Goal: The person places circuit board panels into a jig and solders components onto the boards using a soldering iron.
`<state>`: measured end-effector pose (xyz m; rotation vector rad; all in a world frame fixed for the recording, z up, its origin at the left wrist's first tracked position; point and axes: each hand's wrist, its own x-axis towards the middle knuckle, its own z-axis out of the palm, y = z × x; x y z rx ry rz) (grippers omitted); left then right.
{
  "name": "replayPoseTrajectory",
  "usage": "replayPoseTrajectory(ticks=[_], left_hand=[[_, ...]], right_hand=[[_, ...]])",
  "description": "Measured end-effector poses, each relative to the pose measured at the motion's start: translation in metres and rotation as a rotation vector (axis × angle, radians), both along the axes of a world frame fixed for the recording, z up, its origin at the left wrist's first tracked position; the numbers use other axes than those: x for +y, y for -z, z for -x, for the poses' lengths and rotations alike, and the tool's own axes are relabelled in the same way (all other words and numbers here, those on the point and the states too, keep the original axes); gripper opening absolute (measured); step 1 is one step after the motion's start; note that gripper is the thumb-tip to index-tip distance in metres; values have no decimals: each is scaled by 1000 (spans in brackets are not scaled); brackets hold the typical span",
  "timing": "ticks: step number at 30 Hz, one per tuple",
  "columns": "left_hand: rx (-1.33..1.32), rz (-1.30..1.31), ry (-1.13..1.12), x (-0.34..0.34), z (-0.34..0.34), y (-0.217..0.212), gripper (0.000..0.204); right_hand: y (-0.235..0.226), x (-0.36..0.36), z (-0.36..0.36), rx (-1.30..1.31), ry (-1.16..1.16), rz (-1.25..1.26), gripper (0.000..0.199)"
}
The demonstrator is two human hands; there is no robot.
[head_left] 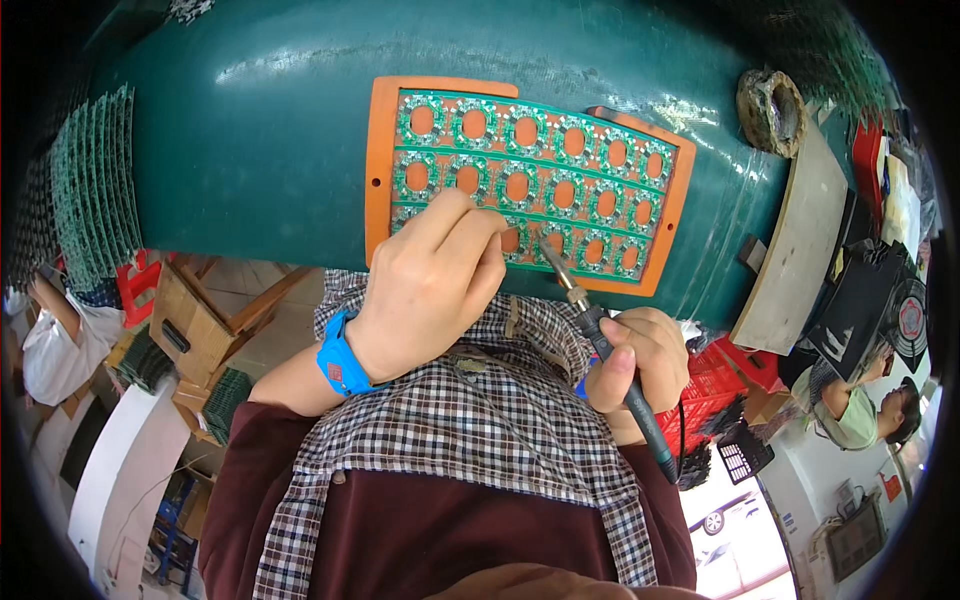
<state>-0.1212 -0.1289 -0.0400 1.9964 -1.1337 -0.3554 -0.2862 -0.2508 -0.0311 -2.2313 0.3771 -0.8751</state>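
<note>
A panel of green circuit boards [540, 158] with rows of round openings lies in an orange tray [380, 130] on the green table mat. My left hand [425, 275], with a blue wristband, rests over the panel's near row. Its thumb and fingers are pinched together at the boards; what they hold, if anything, is hidden. In my right hand [650, 365] is a soldering iron [610, 350] with a dark handle. The iron slants up to the left, its tip at a near-row board just right of my left fingertips. Whether the tip touches cannot be made out.
Stacks of green board panels [95, 190] stand at the left edge, with more [835, 60] at the far right. A brown ring-shaped roll [772, 112] sits near a flat wooden board [795, 245]. A red crate [708, 395] is below right. Another person [855, 415] is at the right.
</note>
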Motion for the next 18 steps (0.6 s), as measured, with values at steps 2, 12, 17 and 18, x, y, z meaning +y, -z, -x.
replayPoseTrajectory(ticks=[2, 12, 17, 18], left_hand=[[-48, -36, 49, 3, 5, 4, 15], [-78, 15, 13, 3, 1, 6, 15], [-55, 35, 0, 10, 2, 7, 15], [-54, 38, -2, 11, 2, 8, 15]], right_hand=[[4, 3, 2, -3, -27, -9, 8], [7, 14, -2, 43, -11, 74, 8], [7, 16, 6, -8, 50, 119, 9], [6, 15, 6, -7, 48, 122, 9]])
